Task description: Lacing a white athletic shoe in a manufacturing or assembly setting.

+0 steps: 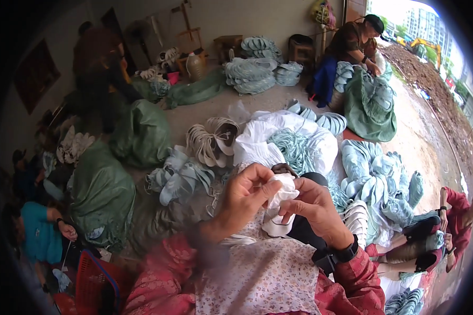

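Above my lap, my left hand (246, 193) pinches a crumpled white piece of thin, soft material (284, 190) between thumb and fingers. My right hand (316, 206) grips the same piece from the other side, its thumb and forefinger bent around the edge. Whether it is cloth or paper I cannot tell. Just under my hands sits a cream, curved, shoe-like piece (277, 227), partly covered by my fingers. A flowered apron (257, 273) lies across my lap.
Ahead stands a white plastic bag (252, 139) with light-blue cords (291, 149). Light-blue curved pieces (181, 176) and cream strips (207, 142) lie around it. Green sacks (102, 194) and a red basket (94, 281) are at left. Several people work nearby, one beside a green sack (370, 113).
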A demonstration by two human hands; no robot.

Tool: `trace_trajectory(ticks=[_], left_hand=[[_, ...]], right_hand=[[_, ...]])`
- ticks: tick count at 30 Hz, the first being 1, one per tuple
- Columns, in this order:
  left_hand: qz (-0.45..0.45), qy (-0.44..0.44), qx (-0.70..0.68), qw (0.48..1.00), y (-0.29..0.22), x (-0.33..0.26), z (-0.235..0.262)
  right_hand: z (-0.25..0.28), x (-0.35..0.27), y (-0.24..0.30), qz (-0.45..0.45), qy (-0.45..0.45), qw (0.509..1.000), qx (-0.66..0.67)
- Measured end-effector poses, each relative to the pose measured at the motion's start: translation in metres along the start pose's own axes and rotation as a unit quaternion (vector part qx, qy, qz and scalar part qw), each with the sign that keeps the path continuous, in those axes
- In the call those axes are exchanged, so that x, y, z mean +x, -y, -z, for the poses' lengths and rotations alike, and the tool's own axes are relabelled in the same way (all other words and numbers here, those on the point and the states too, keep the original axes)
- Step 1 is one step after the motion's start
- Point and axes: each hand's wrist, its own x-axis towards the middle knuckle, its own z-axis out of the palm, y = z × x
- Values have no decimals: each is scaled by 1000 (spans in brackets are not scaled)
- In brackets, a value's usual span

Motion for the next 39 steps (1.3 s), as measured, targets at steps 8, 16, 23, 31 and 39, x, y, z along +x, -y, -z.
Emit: trace_trajectory(ticks=[8, 16, 23, 31, 39], left_hand=[[-35, -2, 24, 999, 0, -7, -14], [-53, -17, 74, 996, 0, -13, -10], [-67, 42, 165, 983, -1, -9, -13], [61, 0, -96, 993, 3, -1, 1], [74, 112, -21, 991, -11, 2, -3]], right_hand=[[-2, -7, 9, -26, -36, 996, 78], [5, -12, 6, 19, -32, 999, 12], [8, -10, -9, 87, -104, 990, 36], [19, -14, -1, 4, -97, 989, 107], [10, -18, 3, -2, -96, 987, 127]])
